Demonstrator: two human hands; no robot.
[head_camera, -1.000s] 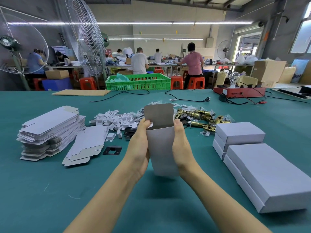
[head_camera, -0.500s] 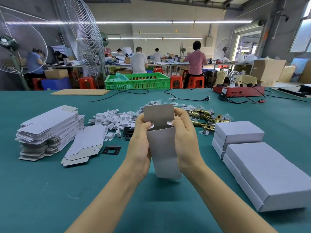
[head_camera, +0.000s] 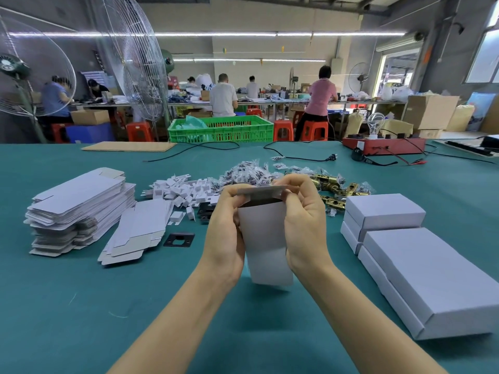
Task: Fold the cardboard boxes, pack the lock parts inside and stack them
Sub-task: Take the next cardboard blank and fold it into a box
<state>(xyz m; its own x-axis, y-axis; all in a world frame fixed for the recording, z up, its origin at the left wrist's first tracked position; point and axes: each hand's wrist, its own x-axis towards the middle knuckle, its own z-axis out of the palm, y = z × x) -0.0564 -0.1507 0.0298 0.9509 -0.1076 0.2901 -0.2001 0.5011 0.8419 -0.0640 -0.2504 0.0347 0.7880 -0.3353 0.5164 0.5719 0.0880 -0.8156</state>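
Note:
I hold a small white cardboard box (head_camera: 266, 244) upright above the green table. My left hand (head_camera: 225, 228) grips its left side and my right hand (head_camera: 303, 220) grips its right side, the fingers of both curled over the top flap (head_camera: 260, 190), which is bent down toward me. Behind the box lie brass lock parts (head_camera: 333, 184), bagged screws (head_camera: 247, 171) and small white inserts (head_camera: 181, 188). A black plate (head_camera: 179, 239) lies to the left. Flat box blanks (head_camera: 78, 209) are stacked at far left, with a smaller pile (head_camera: 137, 233) beside them.
Finished white boxes (head_camera: 383, 214) (head_camera: 432, 279) are stacked at right. A red tester with a bulb (head_camera: 383, 145), cables (head_camera: 297, 157) and a cardboard sheet (head_camera: 129, 146) lie at the table's far edge. Behind are a green crate (head_camera: 221, 129), fans and seated people.
The top flap, which stood upright, has been folded down over the box opening. Both hands' fingers moved up onto it.

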